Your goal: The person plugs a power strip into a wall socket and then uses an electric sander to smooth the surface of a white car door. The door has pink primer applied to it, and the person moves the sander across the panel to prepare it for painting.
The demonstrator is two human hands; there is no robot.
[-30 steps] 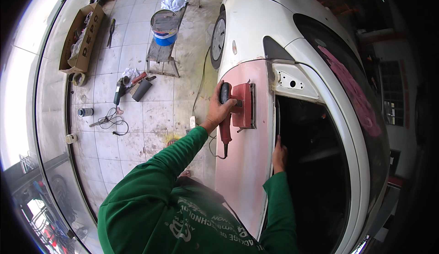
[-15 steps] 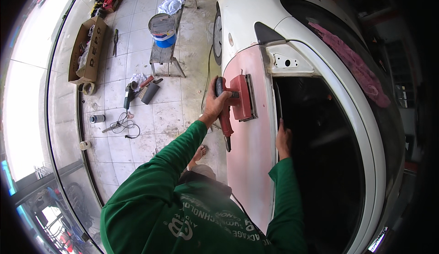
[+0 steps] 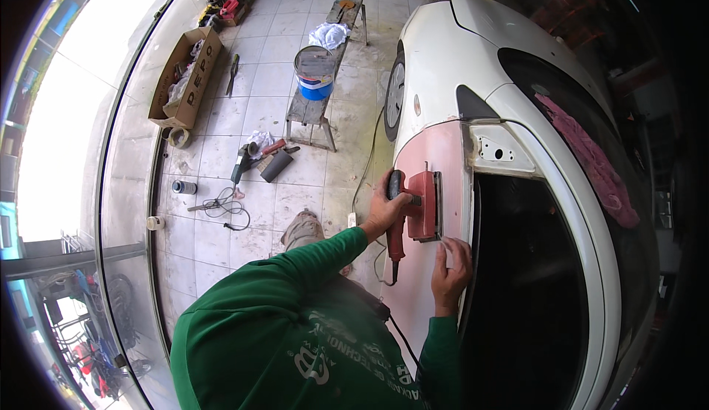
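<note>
A red electric sander presses flat against the pink primed panel of a white car. My left hand is closed around the sander's dark handle. My right hand rests with spread fingers on the pink panel just below the sander, next to the open door frame. Both arms wear green sleeves. A black cord runs down from the sander toward my body.
A narrow bench carries a blue-and-white bucket and a white rag. Tools, a spray can and a cable lie on the tiled floor. A cardboard box sits by the left edge. A pink cloth lies on the windshield.
The sander and my left hand have slid down the pink panel. My right hand has come out from the door edge onto the panel under the sander.
</note>
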